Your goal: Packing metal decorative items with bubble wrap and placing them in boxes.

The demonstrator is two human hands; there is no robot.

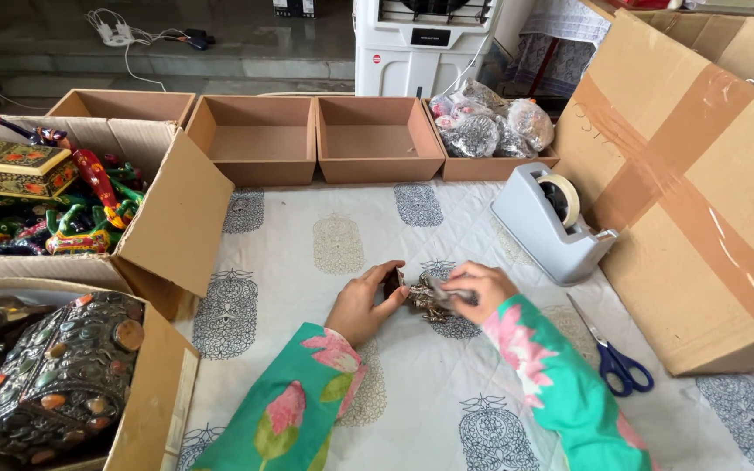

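Lying nearest, at the lower left: a jewelled casket (63, 375) in an open carton. Gripping a small metallic ornament (425, 298) on the printed tablecloth (447, 401) at mid-table: left hand (364, 301) pinching its dark end, right hand (479, 290) grasping the silvery part (details too small to tell). Resting right: blue-handled scissors (617, 353). Standing beyond: a grey tape dispenser (551, 222), then empty cardboard trays (259, 139).

- Small metal-looking ornament (428, 298), dull silver, knobbly, pinched between left hand (362, 303) and right hand (479, 289).
- Quilted cloth table cover (394, 384), matt, printed.
- Matt brown cardboard trays (259, 139).
- Smooth grey plastic tape dispenser (548, 225).
- Glossy tape on big cardboard box (700, 201).
- Blue plastic-handled scissors (617, 358), shiny metal blades.
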